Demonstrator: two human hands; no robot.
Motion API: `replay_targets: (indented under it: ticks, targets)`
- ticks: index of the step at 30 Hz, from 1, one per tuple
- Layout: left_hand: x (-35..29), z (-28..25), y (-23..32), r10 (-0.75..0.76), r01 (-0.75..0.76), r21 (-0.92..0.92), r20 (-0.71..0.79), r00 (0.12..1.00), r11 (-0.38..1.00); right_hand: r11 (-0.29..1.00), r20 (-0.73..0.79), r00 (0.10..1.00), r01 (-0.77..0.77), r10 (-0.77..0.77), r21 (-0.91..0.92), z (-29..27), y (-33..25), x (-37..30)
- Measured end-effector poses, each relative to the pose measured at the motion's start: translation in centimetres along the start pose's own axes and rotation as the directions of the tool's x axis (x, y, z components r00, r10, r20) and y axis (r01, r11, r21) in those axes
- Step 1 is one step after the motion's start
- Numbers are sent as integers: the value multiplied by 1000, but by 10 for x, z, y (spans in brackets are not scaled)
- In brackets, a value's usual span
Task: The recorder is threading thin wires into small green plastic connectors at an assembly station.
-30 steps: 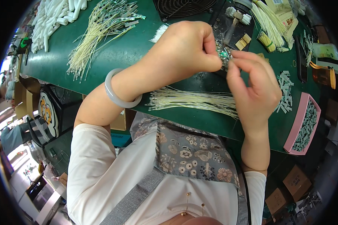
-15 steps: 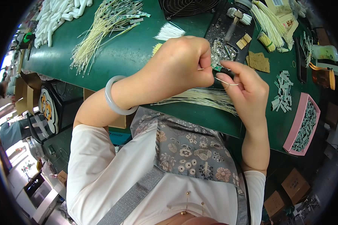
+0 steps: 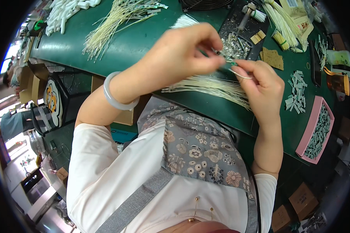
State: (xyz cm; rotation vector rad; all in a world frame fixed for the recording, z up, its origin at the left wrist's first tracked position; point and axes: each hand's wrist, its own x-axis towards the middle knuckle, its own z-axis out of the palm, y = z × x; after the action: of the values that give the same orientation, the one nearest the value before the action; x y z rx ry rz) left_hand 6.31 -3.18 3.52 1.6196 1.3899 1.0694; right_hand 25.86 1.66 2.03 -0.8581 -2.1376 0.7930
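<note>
My right hand [image 3: 265, 87] is closed, its thumb and forefinger pinching a thin white wire [image 3: 243, 76]. A small green circuit board [image 3: 233, 64] shows at those fingertips. Close by on the left, my left hand [image 3: 190, 48] has its fingers curled in and its thumb blurred by motion; a tiny dark piece shows at the fingertips, too small to name. Beneath both hands, a bundle of pale wires [image 3: 210, 88] lies along the near table edge. Just beyond them, a black tray [image 3: 226, 29] carries bits of solder scrap [image 3: 237, 46].
On the green table [image 3: 144, 50] are white tubes [image 3: 68, 13], wires with boards attached [image 3: 112, 27], a brown sponge [image 3: 272, 58] and loose small boards [image 3: 296, 91]. A pink box [image 3: 302, 141] of small boards sits at the right edge. A black fan [image 3: 206, 4] stands at the back.
My left hand has turned and its fingers have loosened from a tight curl, moving slightly up. The right hand keeps the wire. The whole view has shifted a little.
</note>
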Motion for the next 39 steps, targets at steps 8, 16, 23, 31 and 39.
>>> replay_targets:
  ticks: [8, 16, 23, 31, 39]
  targets:
    - [-25, -20, -29, 54, -151, 491, 207, 977, 858, 997, -28, 997, -74, 75, 35, -12, -1, 2]
    - [-39, -3, -46, 119, -201, 455, 203, 972, 868, 995, -8, 998, -59, 60, 84, -7, 2, -12]
    - [-35, 0, -50, 158, -221, 588, 158, 975, 778, 987, 53, 998, -43, 36, 153, 0, 0, -9]
    - [-30, -6, -33, 99, -159, 620, 130, 987, 769, 994, 169, 985, 13, -32, 112, 11, 9, -5]
    - [-32, -2, -52, 241, -261, 602, 115, 964, 755, 991, 251, 963, 75, -100, 107, 14, 10, -9]
